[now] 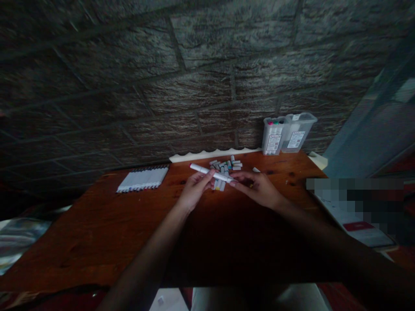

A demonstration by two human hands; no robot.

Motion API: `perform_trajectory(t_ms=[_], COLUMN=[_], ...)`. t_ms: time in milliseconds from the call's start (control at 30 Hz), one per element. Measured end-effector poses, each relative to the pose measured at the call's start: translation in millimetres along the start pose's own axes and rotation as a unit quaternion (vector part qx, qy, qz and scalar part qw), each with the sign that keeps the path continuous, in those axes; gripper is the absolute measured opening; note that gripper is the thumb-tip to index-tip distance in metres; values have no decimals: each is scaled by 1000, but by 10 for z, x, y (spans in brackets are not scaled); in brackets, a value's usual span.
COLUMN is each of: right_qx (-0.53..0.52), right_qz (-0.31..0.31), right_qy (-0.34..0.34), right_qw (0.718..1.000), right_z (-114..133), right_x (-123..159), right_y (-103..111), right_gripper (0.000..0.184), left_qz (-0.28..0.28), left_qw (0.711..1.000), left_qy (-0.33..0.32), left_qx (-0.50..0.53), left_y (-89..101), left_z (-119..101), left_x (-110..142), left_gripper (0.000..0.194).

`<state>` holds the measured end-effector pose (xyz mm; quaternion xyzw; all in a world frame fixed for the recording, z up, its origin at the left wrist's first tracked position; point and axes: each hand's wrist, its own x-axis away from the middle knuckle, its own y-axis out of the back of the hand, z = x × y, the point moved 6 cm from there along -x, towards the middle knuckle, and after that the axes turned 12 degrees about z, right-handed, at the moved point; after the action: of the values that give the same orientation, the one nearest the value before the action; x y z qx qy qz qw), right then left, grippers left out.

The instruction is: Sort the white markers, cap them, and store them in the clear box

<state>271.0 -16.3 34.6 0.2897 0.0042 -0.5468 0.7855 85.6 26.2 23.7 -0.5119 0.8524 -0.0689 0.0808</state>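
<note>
1. One big dark grey stone-block wall (207, 82) stands behind everything, a hard limit for reach at the back.
2. Brown wooden desk (97, 224): lots of room btwn hands and front edge, also out toward the L edge; back edge is tighter.
3. Long white wavy-edged strip (210, 154) lies along the back edge, approx. mid to R.
4. Two clear plastic boxes w/ white labels (272, 138) stand upright at the back-R corner; the L one has coloured ends showing at its top. Prob. easy to knock w/ a wide R swing.
5. Flat row of white markers w/ dark ends (142, 178) lies side by side near the back-L corner.
6. L hand (196, 185): thumb on top, pinching the marker around mid-barrel; other fingers mostly hidden, can't tell their curl. R hand (256, 186): thumb & index pinching its R end.
7. White marker w/ pink end (219, 175): held above the desk, back half, approx. centre, pink end to the L. Prob. light, stiff, smooth, a bit slippery, not fragile; best grip mid-barrel, plus fingertips at the tip.
8. Short pale cylinder pieces (223, 166), poss. caps: loose heap below/behind the marker, likely to roll if bumped.
</note>
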Motion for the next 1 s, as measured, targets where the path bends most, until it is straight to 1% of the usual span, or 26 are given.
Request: perform_trajectory(t_ms=[100,167,233,333,400,467,533,567,667,767,833,900,1000], right_qx=[48,59,63,60,50,38,10,-14,-107,-164,-186,-205,-228], right_qz=[11,15,6,-9,-5,-10,-33,-44,-73,-103,-120,-126,-108], right_qy=[18,33,36,31,32,23,10,5,-4,-27,-41,-44,-45], right_qw=[999,998,997,998,998,999,999,999,991,981,974,970,967], right_z=[48,74,86,95,97,80,49,33,5,-8,-15,-23,-38], right_x=[13,18,20,19,13,9,8,6,-7,-16,-16,-16,-18], right_y=[-14,-18,-3,24,22,24,45,58,118,223,294,337,326], right_gripper=[29,26,24,25,24,24,28,30,30,34,39,41,41], left_qz=[-17,-31,-57,-98,-102,-93,-81,-76,-68,-77,-66,-33,53], left_qw=[996,992,991,986,983,982,986,988,990,985,983,980,970], left_qy=[-14,-26,-52,-108,-135,-143,-131,-122,-113,-128,-122,-108,-75], left_qx=[-85,-115,-108,-77,-75,-79,-69,-61,-50,-85,-122,-165,-226], left_y=[-19,-20,8,72,87,79,65,60,60,91,98,75,-24], left_z=[-26,-55,-100,-184,-229,-250,-243,-235,-241,-285,-285,-255,-154], left_x=[14,17,17,24,30,34,36,37,41,50,46,35,27], left_gripper=[34,34,41,59,62,58,46,42,37,34,28,20,19])
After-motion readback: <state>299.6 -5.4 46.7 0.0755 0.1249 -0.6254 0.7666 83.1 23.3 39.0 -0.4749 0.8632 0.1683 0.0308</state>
